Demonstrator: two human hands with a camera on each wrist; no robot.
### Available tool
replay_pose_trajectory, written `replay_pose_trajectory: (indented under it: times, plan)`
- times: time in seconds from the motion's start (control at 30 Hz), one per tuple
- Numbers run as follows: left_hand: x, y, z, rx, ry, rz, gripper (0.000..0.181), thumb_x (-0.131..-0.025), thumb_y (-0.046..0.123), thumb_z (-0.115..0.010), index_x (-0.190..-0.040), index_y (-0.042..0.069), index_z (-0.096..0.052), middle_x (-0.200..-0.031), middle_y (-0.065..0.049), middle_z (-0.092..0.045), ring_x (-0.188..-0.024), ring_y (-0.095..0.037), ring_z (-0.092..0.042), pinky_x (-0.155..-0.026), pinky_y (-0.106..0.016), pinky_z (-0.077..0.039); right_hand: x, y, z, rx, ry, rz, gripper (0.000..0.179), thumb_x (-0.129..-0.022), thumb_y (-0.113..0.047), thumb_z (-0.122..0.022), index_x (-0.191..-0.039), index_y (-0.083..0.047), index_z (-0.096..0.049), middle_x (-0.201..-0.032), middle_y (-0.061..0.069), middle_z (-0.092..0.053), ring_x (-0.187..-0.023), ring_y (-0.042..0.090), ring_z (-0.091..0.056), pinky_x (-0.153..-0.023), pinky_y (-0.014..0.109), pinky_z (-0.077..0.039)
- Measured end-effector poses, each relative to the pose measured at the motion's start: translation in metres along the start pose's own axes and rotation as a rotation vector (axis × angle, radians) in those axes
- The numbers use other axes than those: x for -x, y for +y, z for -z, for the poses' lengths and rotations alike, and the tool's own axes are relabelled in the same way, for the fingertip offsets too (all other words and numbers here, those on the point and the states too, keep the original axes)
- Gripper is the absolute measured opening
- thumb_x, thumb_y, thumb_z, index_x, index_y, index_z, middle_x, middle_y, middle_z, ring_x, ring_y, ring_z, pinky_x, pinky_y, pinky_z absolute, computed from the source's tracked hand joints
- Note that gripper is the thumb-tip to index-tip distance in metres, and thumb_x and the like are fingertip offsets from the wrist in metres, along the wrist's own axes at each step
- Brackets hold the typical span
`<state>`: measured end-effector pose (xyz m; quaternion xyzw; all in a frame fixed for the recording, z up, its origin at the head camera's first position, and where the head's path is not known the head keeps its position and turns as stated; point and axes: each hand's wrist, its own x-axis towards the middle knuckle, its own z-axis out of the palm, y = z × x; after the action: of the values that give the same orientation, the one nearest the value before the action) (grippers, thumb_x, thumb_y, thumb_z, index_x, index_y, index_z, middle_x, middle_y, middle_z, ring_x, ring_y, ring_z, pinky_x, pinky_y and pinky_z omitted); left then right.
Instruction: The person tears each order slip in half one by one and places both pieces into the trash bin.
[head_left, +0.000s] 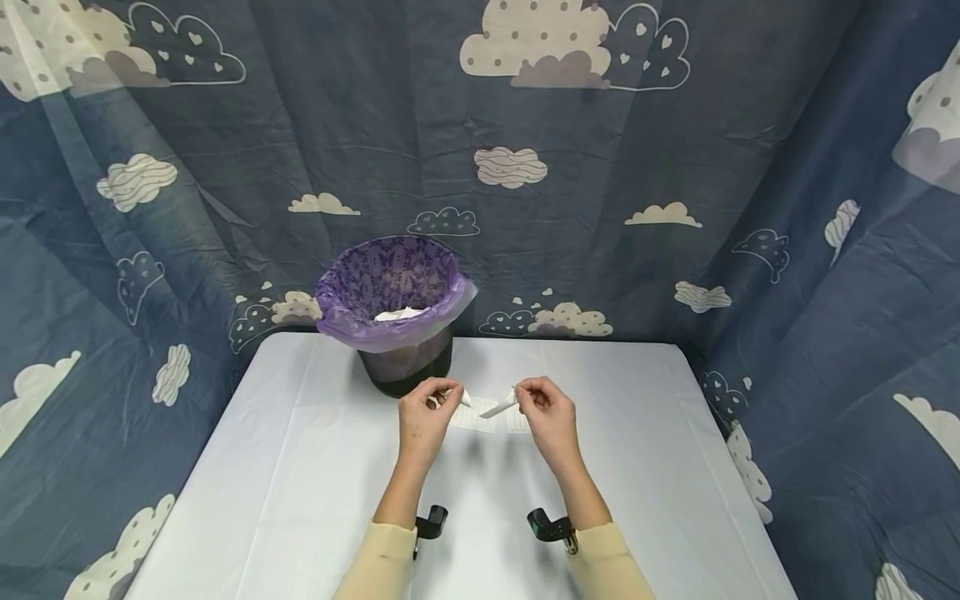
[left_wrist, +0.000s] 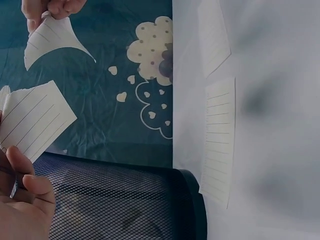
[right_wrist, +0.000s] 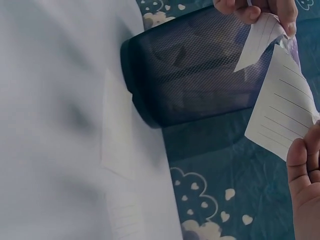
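Observation:
My left hand (head_left: 423,423) pinches a torn piece of lined white paper (left_wrist: 41,117) between thumb and fingers. Across from it, my right hand (head_left: 551,423) pinches another torn lined piece (right_wrist: 285,107), whose free edge points toward the left hand. The two pieces look separate, held a short way apart above the table. Below and just beyond the hands, a lined paper strip (head_left: 472,417) lies flat on the table, with a second strip (head_left: 517,420) to its right.
A black mesh waste bin (head_left: 408,364) stands at the back left of the table, lined with a purple bag (head_left: 375,333). White paper (head_left: 399,314) shows inside. The white-covered table (head_left: 637,483) meets a dark cloud-patterned curtain (head_left: 585,258) behind.

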<state>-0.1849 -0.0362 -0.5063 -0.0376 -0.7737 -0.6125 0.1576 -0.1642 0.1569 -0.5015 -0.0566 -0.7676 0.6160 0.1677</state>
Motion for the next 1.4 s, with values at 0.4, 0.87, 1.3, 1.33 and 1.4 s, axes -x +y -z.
replay_pose_trajectory:
  times: [0.4, 0.87, 1.3, 1.33, 1.4]
  plan:
    - [-0.011, 0.018, 0.015, 0.072, 0.037, -0.067, 0.003, -0.094, 0.012, -0.081, -0.093, 0.009, -0.081, -0.088, -0.007, -0.078, -0.071, -0.008, -0.060, -0.067, -0.018, -0.048, -0.027, -0.016, -0.008, 0.004, -0.046, 0.150, 0.007, -0.101, -0.005, -0.071, -0.102, 0.001, -0.073, -0.099, 0.018, -0.071, -0.078, 0.009, -0.062, -0.070, 0.013, -0.053]
    - [-0.040, 0.041, 0.043, 0.127, 0.110, -0.187, 0.005, -0.095, 0.011, -0.080, -0.095, 0.005, -0.081, -0.087, -0.013, -0.075, -0.074, -0.007, -0.060, -0.066, -0.015, -0.047, -0.067, -0.065, -0.026, -0.071, -0.086, 0.346, 0.005, -0.100, -0.002, -0.070, -0.101, 0.001, -0.073, -0.097, 0.014, -0.069, -0.077, 0.008, -0.061, -0.069, 0.013, -0.051]
    - [-0.073, 0.055, 0.061, 0.119, 0.191, -0.303, 0.011, -0.097, 0.009, -0.077, -0.098, -0.002, -0.078, -0.091, -0.019, -0.074, -0.078, -0.009, -0.058, -0.073, -0.015, -0.047, -0.099, -0.085, -0.062, -0.148, -0.120, 0.411, 0.006, -0.100, -0.001, -0.069, -0.101, 0.005, -0.071, -0.098, 0.019, -0.068, -0.078, 0.009, -0.061, -0.069, 0.014, -0.050]
    - [-0.075, 0.055, 0.062, 0.114, 0.199, -0.303, 0.011, -0.098, 0.009, -0.076, -0.098, -0.002, -0.078, -0.090, -0.020, -0.074, -0.078, -0.008, -0.057, -0.073, -0.015, -0.047, -0.101, -0.086, -0.065, -0.148, -0.118, 0.416, 0.006, -0.101, -0.001, -0.069, -0.100, 0.005, -0.071, -0.098, 0.019, -0.068, -0.077, 0.008, -0.061, -0.070, 0.014, -0.050]
    - [-0.079, 0.053, 0.062, 0.099, 0.220, -0.304, 0.010, -0.097, 0.008, -0.076, -0.098, -0.002, -0.078, -0.090, -0.020, -0.074, -0.077, -0.008, -0.057, -0.073, -0.014, -0.046, -0.105, -0.086, -0.069, -0.144, -0.114, 0.423, 0.007, -0.101, -0.002, -0.069, -0.100, 0.005, -0.071, -0.097, 0.018, -0.068, -0.077, 0.008, -0.060, -0.069, 0.014, -0.050]
